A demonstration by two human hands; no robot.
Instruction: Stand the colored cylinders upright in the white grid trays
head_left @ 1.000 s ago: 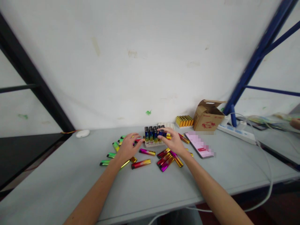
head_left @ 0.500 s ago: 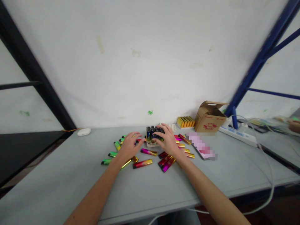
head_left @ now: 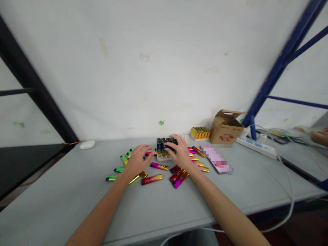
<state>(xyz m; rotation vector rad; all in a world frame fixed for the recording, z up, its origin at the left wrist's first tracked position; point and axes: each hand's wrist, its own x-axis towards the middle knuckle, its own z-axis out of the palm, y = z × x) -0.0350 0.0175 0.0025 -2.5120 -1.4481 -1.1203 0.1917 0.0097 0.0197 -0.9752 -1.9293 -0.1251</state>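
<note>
A small white tray [head_left: 162, 158] holds several upright blue lighters [head_left: 160, 145] at the middle of the grey table [head_left: 77, 191]. My right hand [head_left: 180, 153] lies over the tray's right side, fingers curled on the lighters' tops. My left hand [head_left: 137, 160] rests flat just left of the tray, fingers spread over loose lighters. Several shiny lighters lie scattered around: green ones [head_left: 118, 169] at the left, a red-gold one [head_left: 152, 179] in front, magenta ones [head_left: 178, 178] under my right wrist.
A phone [head_left: 216, 159] lies right of the lighters. Behind stand a tray of yellow lighters [head_left: 200, 132], a brown cardboard box [head_left: 225, 128] and a white power strip [head_left: 257, 145] with cables. A white oval object [head_left: 87, 145] sits at the back left. Another person's hand [head_left: 319, 136] shows far right.
My right hand has shifted left across the tray, from its right edge onto the blue lighters. The left hand has barely moved. The view has swung slightly.
</note>
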